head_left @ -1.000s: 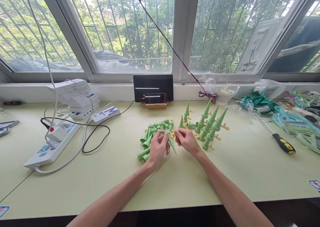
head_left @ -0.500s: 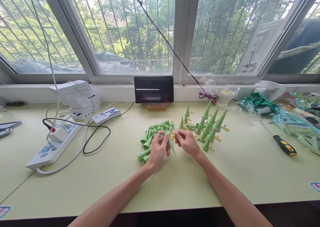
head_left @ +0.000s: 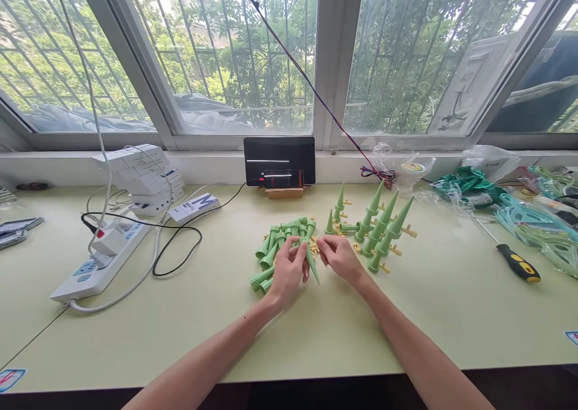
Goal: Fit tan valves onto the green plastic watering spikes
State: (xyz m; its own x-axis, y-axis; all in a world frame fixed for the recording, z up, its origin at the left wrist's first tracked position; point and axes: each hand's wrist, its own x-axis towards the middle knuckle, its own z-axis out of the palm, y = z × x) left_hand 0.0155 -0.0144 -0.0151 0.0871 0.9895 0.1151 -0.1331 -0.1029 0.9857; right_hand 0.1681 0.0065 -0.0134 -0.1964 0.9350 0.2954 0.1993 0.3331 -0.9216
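My left hand (head_left: 288, 271) is closed around a green plant-watering spike (head_left: 312, 267), whose pointed end slants down toward me. Beside it, my right hand (head_left: 341, 258) makes a pinch at the spike's upper part, on what looks like a small yellow valve (head_left: 315, 248); the fingers mostly cover it. Behind and left of my left hand lies a heap of green tubes (head_left: 270, 254). Right of my right hand, several green spikes (head_left: 382, 229) stand point up with yellow valves sticking out of their sides.
A black tablet (head_left: 280, 151) leans by the window, with a phone (head_left: 289, 178) before it. To the left are a power strip (head_left: 97, 265), cables and white boxes (head_left: 151, 175). A screwdriver (head_left: 517, 262) and bagged plastic items (head_left: 526, 217) lie on the right.
The whole view has shifted slightly to the right. Both hands keep nearly the same hold at the spike.
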